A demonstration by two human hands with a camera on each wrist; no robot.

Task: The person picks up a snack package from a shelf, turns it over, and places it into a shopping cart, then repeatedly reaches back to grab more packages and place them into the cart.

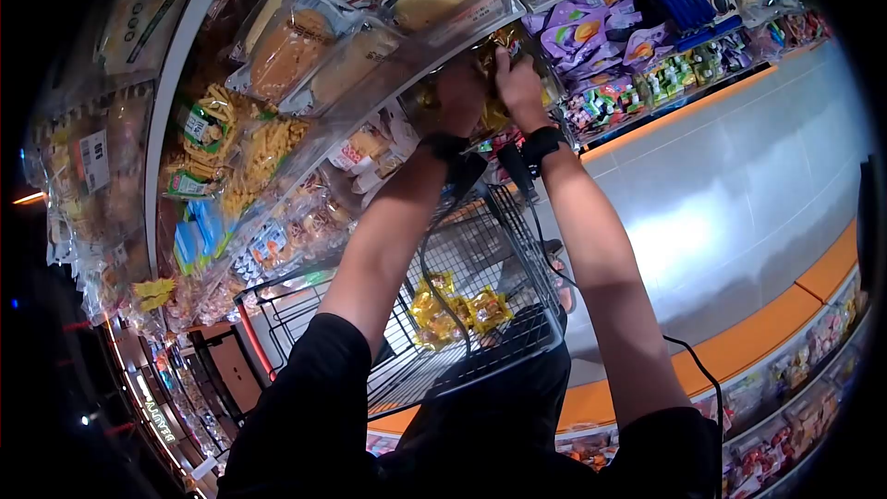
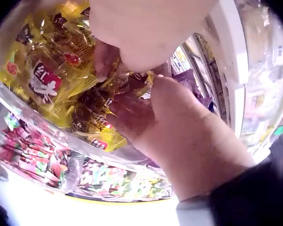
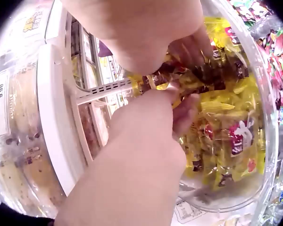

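Both my hands reach into a clear plastic bin (image 3: 269, 155) of yellow see-through candy packets (image 2: 47, 89) with red and white labels. My left hand (image 1: 460, 97), in shadow in the head view, has its thumb and fingers around a brown-and-yellow candy packet (image 3: 179, 77) over the pile. Close beside it, my right hand (image 1: 520, 88) grips the same packet from the other side, fingers curled. Parts of the fingers are hidden by the hands in both wrist views. Below my forearms, a wire shopping cart (image 1: 527, 286) holds several yellow candy packets (image 1: 434, 314).
Purple candy bags (image 1: 587, 28) and dark blue bags (image 1: 688, 0) stand right of the bin. Packaged bread (image 1: 286, 46) and bagged yellow snacks (image 1: 249, 152) fill the shelf at left. An orange-edged floor (image 1: 702, 212) lies at right, and a black cable (image 1: 698, 365) hangs near my right arm.
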